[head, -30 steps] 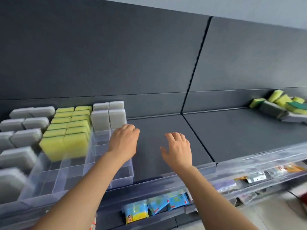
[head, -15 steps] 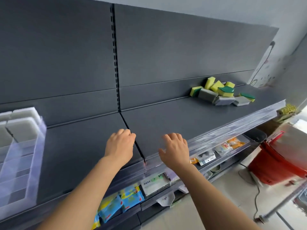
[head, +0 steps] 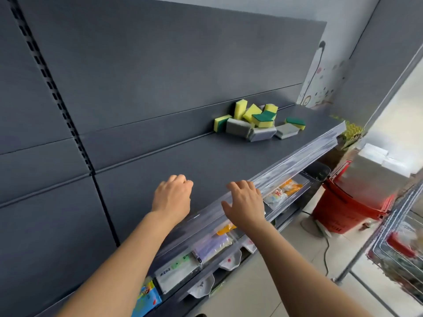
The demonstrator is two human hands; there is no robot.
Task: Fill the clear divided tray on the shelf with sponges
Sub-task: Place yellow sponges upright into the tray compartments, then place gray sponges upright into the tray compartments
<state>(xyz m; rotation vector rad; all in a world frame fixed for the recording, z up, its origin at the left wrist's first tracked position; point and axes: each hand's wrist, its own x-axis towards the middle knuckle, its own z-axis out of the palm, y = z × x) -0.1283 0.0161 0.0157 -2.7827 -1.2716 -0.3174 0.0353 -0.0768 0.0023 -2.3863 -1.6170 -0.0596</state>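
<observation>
Here, lower centre, the left hand (head: 172,195), loosely curled, and the right hand (head: 246,202), fingers spread, hover empty. They are probably freed to fetch the yellow-green and grey foam sponges (head: 256,123) heaped right of centre on the dark grey metal shelf (head: 183,161).

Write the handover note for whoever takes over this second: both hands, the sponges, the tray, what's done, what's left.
Left hand: loosely curled, empty, over the shelf.
Right hand: fingers spread, empty, at the shelf's front edge.
Sponges: loose pile, yellow-green and grey, at the shelf's far right, against the back panel.
Tray: out of view, so progress cannot be judged.
Left: fetch sponges from the pile and load the tray.
</observation>
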